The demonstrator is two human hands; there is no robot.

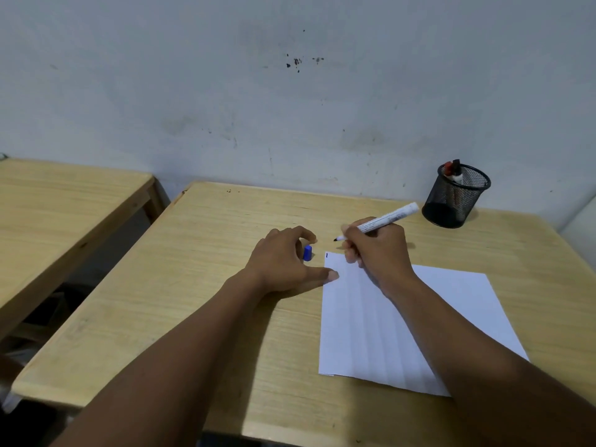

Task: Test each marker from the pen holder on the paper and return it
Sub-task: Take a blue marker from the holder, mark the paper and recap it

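Note:
My right hand [375,251] grips an uncapped white marker [387,218], its dark tip pointing left just above the table past the paper's far left corner. The white paper [371,324] lies on the wooden table [209,285] and carries a small blue mark at that corner. My left hand [283,262] rests on the table left of the paper, fingers curled around the blue cap [308,252], thumb touching the paper's edge. A black mesh pen holder [454,198] stands at the far right with red and dark markers [453,172] inside.
A second wooden table [64,201] stands to the left, separated by a gap. A stained white wall [290,91] runs directly behind both tables. The pen holder sits near the table's back edge.

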